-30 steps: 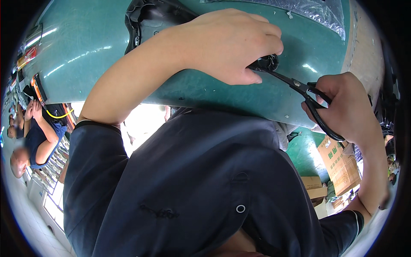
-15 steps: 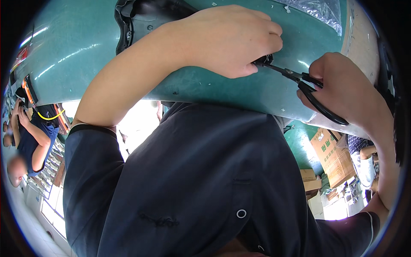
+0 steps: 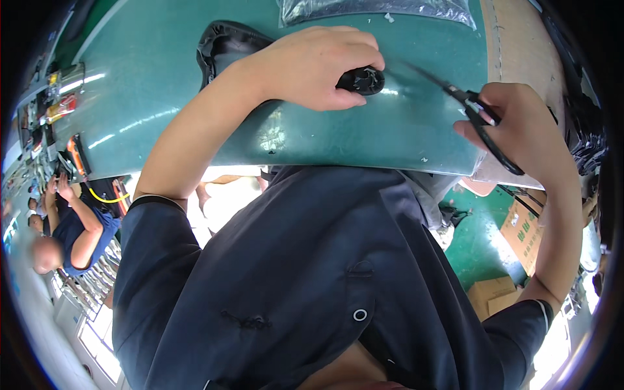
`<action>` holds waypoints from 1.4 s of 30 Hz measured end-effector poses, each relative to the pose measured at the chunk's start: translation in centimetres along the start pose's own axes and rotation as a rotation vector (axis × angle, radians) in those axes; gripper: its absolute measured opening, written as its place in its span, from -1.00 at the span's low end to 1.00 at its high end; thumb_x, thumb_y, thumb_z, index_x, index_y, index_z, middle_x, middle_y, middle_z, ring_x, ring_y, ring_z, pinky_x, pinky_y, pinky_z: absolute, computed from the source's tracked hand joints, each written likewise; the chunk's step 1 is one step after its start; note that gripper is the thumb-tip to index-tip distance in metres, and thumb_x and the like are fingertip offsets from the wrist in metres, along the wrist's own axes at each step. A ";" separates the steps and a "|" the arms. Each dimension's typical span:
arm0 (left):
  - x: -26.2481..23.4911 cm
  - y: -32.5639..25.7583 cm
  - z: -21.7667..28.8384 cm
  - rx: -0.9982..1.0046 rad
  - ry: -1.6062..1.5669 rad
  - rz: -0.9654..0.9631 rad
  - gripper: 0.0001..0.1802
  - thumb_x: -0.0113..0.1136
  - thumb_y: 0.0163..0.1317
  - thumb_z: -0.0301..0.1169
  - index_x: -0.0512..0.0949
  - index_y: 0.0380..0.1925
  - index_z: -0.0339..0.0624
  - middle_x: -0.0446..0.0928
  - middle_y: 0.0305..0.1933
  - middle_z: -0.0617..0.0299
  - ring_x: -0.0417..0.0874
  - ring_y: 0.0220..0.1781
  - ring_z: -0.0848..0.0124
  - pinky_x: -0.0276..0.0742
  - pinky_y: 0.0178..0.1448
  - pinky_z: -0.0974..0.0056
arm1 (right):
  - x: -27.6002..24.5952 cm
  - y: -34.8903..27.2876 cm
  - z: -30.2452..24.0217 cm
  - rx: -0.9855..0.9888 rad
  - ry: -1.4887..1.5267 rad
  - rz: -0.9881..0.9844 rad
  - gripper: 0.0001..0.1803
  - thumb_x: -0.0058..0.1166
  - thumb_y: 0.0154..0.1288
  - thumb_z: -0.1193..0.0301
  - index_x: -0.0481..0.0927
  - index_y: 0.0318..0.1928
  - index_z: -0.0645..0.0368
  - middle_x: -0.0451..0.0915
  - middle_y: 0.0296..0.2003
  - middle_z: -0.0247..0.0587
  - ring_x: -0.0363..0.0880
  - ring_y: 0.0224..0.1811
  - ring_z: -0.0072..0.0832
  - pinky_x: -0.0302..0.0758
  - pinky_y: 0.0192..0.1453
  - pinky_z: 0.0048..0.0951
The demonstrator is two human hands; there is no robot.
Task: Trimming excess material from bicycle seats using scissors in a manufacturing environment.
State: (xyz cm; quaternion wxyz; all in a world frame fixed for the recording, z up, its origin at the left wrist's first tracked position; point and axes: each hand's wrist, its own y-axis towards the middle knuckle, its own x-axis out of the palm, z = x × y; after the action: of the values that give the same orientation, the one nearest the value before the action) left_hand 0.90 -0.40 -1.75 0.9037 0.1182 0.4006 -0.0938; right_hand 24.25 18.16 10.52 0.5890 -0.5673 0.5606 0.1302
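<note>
My left hand (image 3: 318,68) is closed around a black, rounded piece (image 3: 365,81) with a rough, wrinkled end, just above the table. What kind of thing it is, I cannot make out. My right hand (image 3: 523,123) grips a pair of scissors (image 3: 469,99) with black handles; the blades point left toward the black piece, apart from it and blurred at the tip. Beyond my left forearm lies a black, hollow, soft-looking cover (image 3: 227,49) with a thick rim. My arm hides part of it, so I cannot tell if it joins the piece in my hand.
The green tabletop (image 3: 169,110) carries a clear plastic bag (image 3: 377,9) at its far side. A brown board (image 3: 520,45) adjoins on the right, with dark material (image 3: 588,140) beyond. Cardboard boxes (image 3: 494,292) stand on the floor. Another person (image 3: 81,231) works at far left.
The scissors have come away from the black piece, which my left hand has turned so its end shows more. The whole view has shifted, and more of the hollow cover shows.
</note>
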 end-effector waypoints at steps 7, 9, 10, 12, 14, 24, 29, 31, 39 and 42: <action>-1.6 -0.1 2.1 -0.033 0.117 -0.118 -0.36 0.51 0.16 -0.25 0.52 0.20 -0.26 0.58 0.15 -0.08 0.60 0.19 -0.10 0.55 0.29 0.00 | 4.5 -0.1 8.5 0.131 0.550 0.490 -0.40 0.50 0.18 -0.07 0.69 -0.34 0.32 0.47 -0.66 -0.32 0.39 -0.58 -0.61 0.36 -0.45 -0.41; -1.3 -0.6 3.8 -0.142 0.213 -0.159 -0.32 0.50 0.15 -0.23 0.49 0.23 -0.24 0.58 0.12 -0.08 0.60 0.16 -0.10 0.54 0.26 -0.04 | 5.1 1.2 8.6 0.207 0.594 0.568 -0.35 0.47 0.19 -0.11 0.71 -0.31 0.35 0.61 -0.57 -0.18 0.53 -0.50 -0.53 0.49 -0.35 -0.33; -0.6 -0.8 4.4 -0.183 0.285 -0.165 -0.29 0.51 0.14 -0.21 0.47 0.24 -0.28 0.57 0.13 -0.09 0.59 0.18 -0.09 0.52 0.27 -0.03 | 5.7 2.2 9.1 0.171 0.687 0.643 -0.35 0.48 0.19 -0.10 0.72 -0.27 0.37 0.62 -0.54 -0.15 0.56 -0.46 -0.52 0.53 -0.30 -0.35; 0.6 -0.7 6.0 -0.191 0.429 -0.179 -0.24 0.46 0.18 -0.21 0.40 0.30 -0.34 0.53 0.15 -0.06 0.57 0.15 -0.05 0.50 0.26 -0.02 | 5.4 3.4 9.3 0.139 0.855 0.711 -0.38 0.50 0.19 -0.03 0.73 -0.21 0.39 0.66 -0.48 -0.16 0.60 -0.39 -0.52 0.56 -0.25 -0.39; 0.5 -0.1 6.8 -0.187 0.495 -0.230 -0.25 0.43 0.22 -0.21 0.38 0.32 -0.35 0.53 0.14 -0.06 0.58 0.11 -0.04 0.53 0.23 0.01 | 4.8 5.7 10.1 0.100 1.142 0.744 -0.47 0.54 0.17 0.11 0.70 -0.18 0.39 0.67 -0.46 -0.23 0.57 -0.41 -0.61 0.53 -0.29 -0.46; -9.2 8.8 8.7 0.007 0.626 -0.371 -0.26 0.44 0.16 -0.27 0.42 0.33 -0.25 0.57 0.10 -0.03 0.63 0.14 0.00 0.56 0.22 -0.03 | 7.1 13.3 15.5 0.144 1.313 1.201 -0.71 0.44 0.26 0.34 0.68 -0.19 0.30 0.63 -0.51 -0.33 0.53 -0.48 -0.64 0.49 -0.35 -0.45; -15.4 17.4 3.2 0.234 1.306 -0.158 -0.50 0.13 0.22 -0.41 0.53 0.22 -0.06 0.54 0.28 0.10 0.45 0.46 0.10 0.27 0.56 -0.05 | 7.3 14.2 15.8 0.202 1.266 1.260 -0.71 0.39 0.27 0.30 0.66 -0.23 0.30 0.65 -0.49 -0.12 0.58 -0.48 -0.42 0.53 -0.29 -0.29; -14.5 20.5 2.2 0.260 1.403 -0.001 -0.49 0.12 0.23 -0.43 0.52 0.23 -0.12 0.51 0.33 0.05 0.42 0.50 0.08 0.23 0.59 -0.05 | 8.1 15.0 16.0 0.192 1.257 1.250 -0.76 0.36 0.25 0.35 0.65 -0.24 0.27 0.65 -0.49 -0.10 0.60 -0.46 -0.36 0.55 -0.27 -0.26; -2.3 20.8 3.6 0.400 0.840 -0.022 -0.56 0.14 0.19 -0.42 0.61 0.10 -0.22 0.60 0.23 0.04 0.61 0.24 0.11 0.47 0.40 0.00 | 7.8 14.2 15.9 0.173 1.297 1.263 -0.79 0.35 0.20 0.38 0.66 -0.23 0.23 0.67 -0.48 -0.12 0.65 -0.45 -0.28 0.57 -0.27 -0.25; 2.0 17.3 4.0 0.460 0.741 -0.019 -0.53 0.17 0.14 -0.38 0.61 0.09 -0.22 0.61 0.18 0.06 0.62 0.19 0.12 0.46 0.40 -0.02 | 7.3 13.4 15.9 0.207 1.247 1.275 -0.79 0.32 0.23 0.35 0.66 -0.24 0.22 0.69 -0.48 -0.09 0.67 -0.45 -0.24 0.58 -0.27 -0.24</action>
State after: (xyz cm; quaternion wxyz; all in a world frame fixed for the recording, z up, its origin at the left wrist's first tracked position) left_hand 9.68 14.84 1.75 0.6482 0.3383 0.6677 -0.1401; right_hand 24.33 31.94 -6.67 0.0415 -0.0598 0.9961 0.0497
